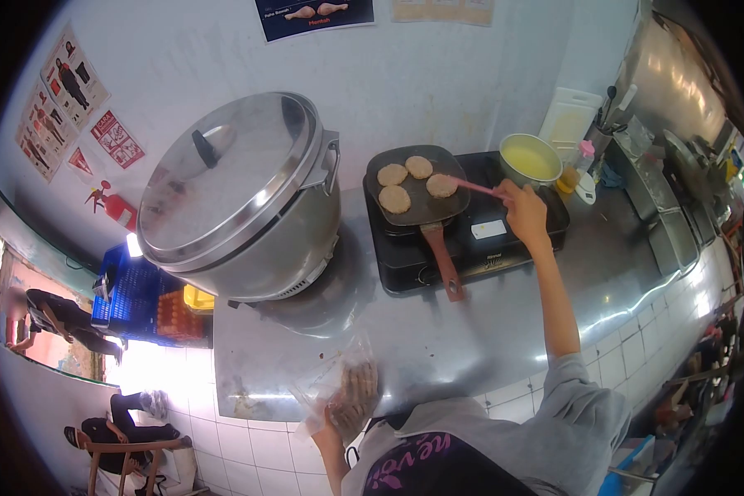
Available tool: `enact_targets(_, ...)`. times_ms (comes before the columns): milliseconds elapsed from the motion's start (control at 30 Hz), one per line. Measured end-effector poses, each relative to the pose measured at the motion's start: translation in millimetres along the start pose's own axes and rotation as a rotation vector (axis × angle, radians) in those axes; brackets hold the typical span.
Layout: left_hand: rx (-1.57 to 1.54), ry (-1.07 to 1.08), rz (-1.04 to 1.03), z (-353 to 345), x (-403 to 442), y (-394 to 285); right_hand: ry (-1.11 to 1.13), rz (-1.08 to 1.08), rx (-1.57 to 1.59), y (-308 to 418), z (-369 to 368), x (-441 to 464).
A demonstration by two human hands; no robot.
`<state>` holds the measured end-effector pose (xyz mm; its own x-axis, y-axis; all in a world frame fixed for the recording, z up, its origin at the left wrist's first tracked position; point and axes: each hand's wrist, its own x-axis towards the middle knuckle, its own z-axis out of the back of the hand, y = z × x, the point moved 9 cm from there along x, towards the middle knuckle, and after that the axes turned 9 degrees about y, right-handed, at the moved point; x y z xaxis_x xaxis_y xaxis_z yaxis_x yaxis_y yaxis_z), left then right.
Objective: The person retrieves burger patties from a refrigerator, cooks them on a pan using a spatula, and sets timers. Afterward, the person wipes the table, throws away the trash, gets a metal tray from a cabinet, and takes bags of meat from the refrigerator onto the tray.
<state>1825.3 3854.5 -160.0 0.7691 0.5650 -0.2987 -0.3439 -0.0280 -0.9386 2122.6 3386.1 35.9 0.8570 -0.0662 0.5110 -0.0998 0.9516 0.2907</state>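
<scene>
Four round patties lie in a dark square pan [422, 202] on a black portable stove [492, 248]. My right hand [525, 211] is closed on a pink utensil [478, 188], whose far end touches the rightmost patty [441, 186]. The pan's brown handle [444, 263] points toward me, with no hand on it. At the counter's front edge, my left hand [354, 401] is inside or behind a clear plastic bag [326, 388]; several patties or similar pieces seem to show through the plastic, and the fingers are hard to make out.
A large lidded steel cooker [256, 248] stands left of the stove. Behind the stove's right side is a bowl of yellow contents [531, 159], near a bottle and utensils. Metal trays [649, 207] stand farther right. Another person [112, 430] sits at lower left.
</scene>
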Motion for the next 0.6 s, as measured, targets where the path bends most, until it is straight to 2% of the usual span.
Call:
enact_targets(67,-0.008,0.013,-0.002,-2.8,-4.6,-7.4,0.242,0.008,-0.089,-5.1,-21.2,-1.1)
enact_targets(100,-0.021,0.026,-0.005,-5.4,-5.7,-10.2,0.241,0.008,-0.088,-4.7,-21.5,-2.7)
enact_targets(167,-0.014,0.011,-0.024,-6.1,-6.3,-6.1,0.090,-0.057,0.181,-10.5,-10.4,-9.2)
enact_targets(300,-0.003,0.021,-0.052,-7.1,-10.9,-11.5,0.007,-0.175,0.345,-38.1,-21.9,-18.1)
enact_targets(433,0.023,-0.035,-0.068,-3.5,-11.6,-0.7,-0.004,-0.078,0.141,-25.4,-32.7,-12.7)
enact_targets(567,-0.014,0.038,-0.085,-8.0,-13.2,-3.9,0.029,-0.002,-0.130,5.6,-46.5,-4.6)
enact_targets(600,0.013,0.073,-0.087,-10.0,-13.6,-7.7,0.143,-0.029,-0.144,5.7,-50.1,-1.6)
